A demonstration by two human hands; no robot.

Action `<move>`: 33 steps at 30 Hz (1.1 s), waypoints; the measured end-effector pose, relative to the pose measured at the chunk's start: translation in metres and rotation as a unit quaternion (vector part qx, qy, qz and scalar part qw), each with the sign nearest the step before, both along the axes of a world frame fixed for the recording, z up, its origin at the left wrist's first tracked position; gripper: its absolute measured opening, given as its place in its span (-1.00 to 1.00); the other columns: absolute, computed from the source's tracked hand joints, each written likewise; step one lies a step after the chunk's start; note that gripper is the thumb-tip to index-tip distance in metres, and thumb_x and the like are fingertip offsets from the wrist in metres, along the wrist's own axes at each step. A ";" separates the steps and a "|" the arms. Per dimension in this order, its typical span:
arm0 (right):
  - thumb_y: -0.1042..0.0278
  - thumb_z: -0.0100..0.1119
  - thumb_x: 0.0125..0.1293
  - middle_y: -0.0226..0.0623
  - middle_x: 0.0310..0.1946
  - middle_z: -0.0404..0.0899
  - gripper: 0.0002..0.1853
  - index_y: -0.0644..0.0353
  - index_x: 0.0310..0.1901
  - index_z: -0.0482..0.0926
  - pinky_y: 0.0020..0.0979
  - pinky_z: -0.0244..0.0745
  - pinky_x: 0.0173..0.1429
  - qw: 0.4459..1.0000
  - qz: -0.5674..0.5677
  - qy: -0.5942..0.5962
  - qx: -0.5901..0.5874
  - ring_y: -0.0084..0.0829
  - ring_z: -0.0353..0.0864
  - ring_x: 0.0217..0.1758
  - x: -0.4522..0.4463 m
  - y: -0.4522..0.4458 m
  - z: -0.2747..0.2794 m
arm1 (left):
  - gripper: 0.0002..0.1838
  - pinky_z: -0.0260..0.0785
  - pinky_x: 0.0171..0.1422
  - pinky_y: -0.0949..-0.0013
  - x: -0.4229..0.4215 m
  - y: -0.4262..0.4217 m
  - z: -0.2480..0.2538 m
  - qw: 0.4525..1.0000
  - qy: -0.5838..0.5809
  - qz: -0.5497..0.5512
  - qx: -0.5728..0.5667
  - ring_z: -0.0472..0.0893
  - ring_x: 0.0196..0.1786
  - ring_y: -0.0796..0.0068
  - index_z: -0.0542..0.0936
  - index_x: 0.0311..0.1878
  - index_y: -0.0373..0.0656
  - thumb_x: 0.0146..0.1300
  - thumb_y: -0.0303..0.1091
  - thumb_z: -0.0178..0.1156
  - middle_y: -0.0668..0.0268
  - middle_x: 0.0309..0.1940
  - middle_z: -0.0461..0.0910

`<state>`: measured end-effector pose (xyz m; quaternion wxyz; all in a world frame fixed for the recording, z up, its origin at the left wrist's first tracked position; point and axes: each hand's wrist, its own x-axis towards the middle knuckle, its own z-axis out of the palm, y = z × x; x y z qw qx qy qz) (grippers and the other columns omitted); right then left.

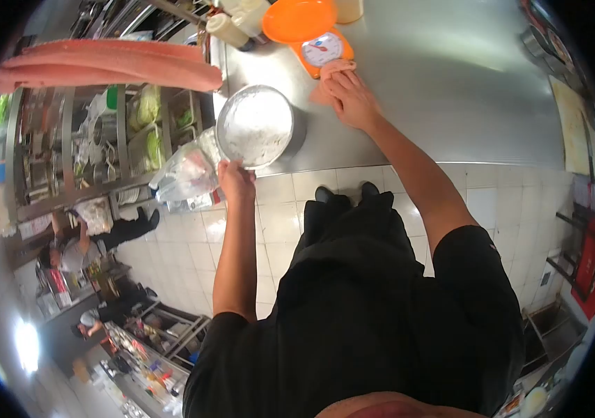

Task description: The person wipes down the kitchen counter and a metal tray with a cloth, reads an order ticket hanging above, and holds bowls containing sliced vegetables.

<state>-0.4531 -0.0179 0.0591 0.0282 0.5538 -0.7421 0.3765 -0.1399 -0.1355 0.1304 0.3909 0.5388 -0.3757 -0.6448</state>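
Observation:
My left hand (237, 181) is closed on the near rim of a round metal pot (255, 129), whose inside is coated with something whitish. Just left of that hand hangs a clear plastic bag (184, 174); whether my fingers also touch it I cannot tell. My right hand (351, 101) presses a pinkish-orange cloth (322, 94) onto the steel counter (423, 90), its fingers bent over the cloth. Directly beyond that cloth stands an orange kitchen scale (323, 50) with a round dial and an orange pan (299, 19) on top.
A long pink towel (116, 64) hangs over the shelving at left, where bins of green vegetables (145, 104) sit. Bottles (228, 29) stand at the counter's back left. A cutting board (569, 125) lies at the right end. Two other people (74, 254) are at work at far left.

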 end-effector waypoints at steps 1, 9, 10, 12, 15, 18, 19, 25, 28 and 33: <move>0.46 0.16 0.10 -0.29 0.11 0.42 -0.66 0.11 -0.02 0.54 -0.17 0.30 0.32 1.000 0.003 -0.025 0.005 -0.17 0.32 0.27 0.004 -0.011 -0.003 | -0.82 0.23 -0.59 0.37 -0.004 -0.001 0.002 1.000 0.006 -0.008 -0.003 0.34 -0.64 0.45 0.30 -0.28 -0.07 0.15 -0.54 0.08 0.36 -0.61 0.30; 0.37 0.15 0.16 -0.26 0.07 0.45 -0.66 0.07 0.01 0.53 -0.09 0.19 0.37 0.998 -0.037 0.036 -0.019 -0.16 0.32 0.26 0.013 -0.049 -0.009 | -0.81 0.46 -0.40 0.34 0.004 -0.009 0.000 0.998 0.017 -0.053 -0.009 0.57 -0.39 0.32 0.34 -0.09 -0.16 0.34 -0.32 0.09 0.28 -0.42 0.45; 0.35 0.15 0.17 -0.26 0.07 0.45 -0.66 0.06 0.02 0.53 -0.08 0.17 0.37 0.998 -0.044 0.040 -0.013 -0.16 0.32 0.26 0.013 -0.049 -0.010 | -0.79 0.46 -0.37 0.34 0.015 -0.009 -0.002 0.999 0.008 -0.029 0.012 0.59 -0.32 0.29 0.34 -0.04 -0.13 0.37 -0.28 0.07 0.26 -0.36 0.48; 0.33 0.15 0.17 -0.27 0.08 0.45 -0.65 0.04 0.03 0.52 -0.06 0.15 0.37 0.996 -0.060 0.070 -0.011 -0.17 0.32 0.26 0.014 -0.050 -0.014 | -0.78 0.47 -0.36 0.32 0.043 -0.009 -0.010 1.000 0.010 0.001 0.002 0.60 -0.32 0.30 0.35 -0.04 -0.06 0.37 -0.22 0.10 0.28 -0.37 0.51; 0.31 0.15 0.18 -0.28 0.10 0.44 -0.64 0.03 0.05 0.52 -0.02 0.13 0.37 0.994 -0.074 0.070 0.026 -0.18 0.31 0.28 0.018 -0.053 -0.013 | -0.76 0.48 -0.34 0.30 0.086 -0.017 -0.025 0.998 -0.013 0.055 0.006 0.60 -0.31 0.32 0.36 -0.02 -0.03 0.35 -0.21 0.14 0.30 -0.37 0.52; 0.30 0.15 0.19 -0.27 0.14 0.42 -0.63 0.01 0.07 0.51 0.00 0.11 0.37 0.990 -0.110 0.063 0.058 -0.17 0.29 0.30 0.030 -0.056 -0.005 | -0.76 0.48 -0.34 0.31 0.119 -0.031 -0.036 0.994 -0.043 0.097 0.006 0.60 -0.31 0.35 0.38 -0.04 -0.04 0.32 -0.25 0.16 0.30 -0.36 0.53; 0.30 0.15 0.20 -0.27 0.15 0.42 -0.63 0.01 0.08 0.51 0.01 0.10 0.37 0.988 -0.126 0.063 0.068 -0.17 0.29 0.30 0.035 -0.057 -0.003 | -0.78 0.47 -0.35 0.32 0.126 -0.038 -0.039 0.993 -0.053 0.101 0.004 0.59 -0.32 0.36 0.38 -0.05 -0.05 0.32 -0.26 0.14 0.31 -0.36 0.52; 0.28 0.12 0.23 -0.16 0.16 0.42 -0.58 0.09 0.14 0.48 -0.03 0.16 0.35 0.983 -0.149 0.086 0.067 -0.09 0.30 0.30 0.047 -0.075 -0.015 | -0.83 0.47 -0.37 0.36 0.143 -0.117 -0.091 0.992 -0.090 0.089 0.003 0.57 -0.34 0.44 0.42 -0.07 -0.08 0.32 -0.32 0.11 0.32 -0.36 0.51; 0.27 0.09 0.24 -0.08 0.10 0.46 -0.59 0.15 0.13 0.48 -0.10 0.26 0.29 0.972 -0.052 0.196 0.115 -0.05 0.36 0.25 0.034 -0.087 -0.015 | -0.82 0.47 -0.42 0.39 0.131 -0.171 -0.130 0.994 -0.099 0.055 -0.004 0.58 -0.35 0.47 0.45 -0.08 -0.12 0.30 -0.32 0.13 0.31 -0.36 0.52; 0.24 0.03 0.34 -0.17 -0.04 0.55 -0.64 0.27 0.08 0.46 -0.27 0.40 0.17 0.991 -0.053 0.094 0.085 -0.21 0.53 0.06 0.043 -0.102 -0.026 | -0.79 0.45 -0.47 0.41 0.096 -0.232 -0.212 0.992 -0.123 -0.022 0.015 0.59 -0.40 0.49 0.53 -0.10 -0.11 0.25 -0.27 0.20 0.27 -0.36 0.58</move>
